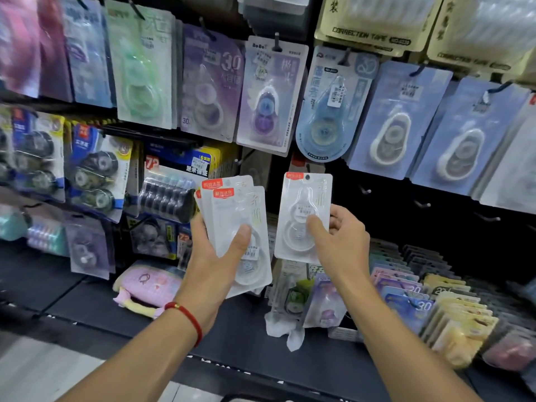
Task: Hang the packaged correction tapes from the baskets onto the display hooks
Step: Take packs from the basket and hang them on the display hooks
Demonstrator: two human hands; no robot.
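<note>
My left hand [216, 253] grips a fanned stack of white packaged correction tapes [232, 207] with red corner labels, thumb across the front. My right hand [338, 242] holds a single white packaged correction tape [304, 198] upright, thumb on its blister, its hang hole at the top. Bare display hooks [422, 203] stick out of the dark panel to the right of that pack, and another bare hook [242, 161] shows above the left stack. The hooks higher up carry purple and blue correction tape packs [269, 97].
Rows of hanging packs fill the wall left, above and right. A dark shelf [95, 300] below holds a pink pouch [148, 281], loose packs [322, 300] and rows of upright packs [435, 303] at the right. A pale floor strip lies at bottom left.
</note>
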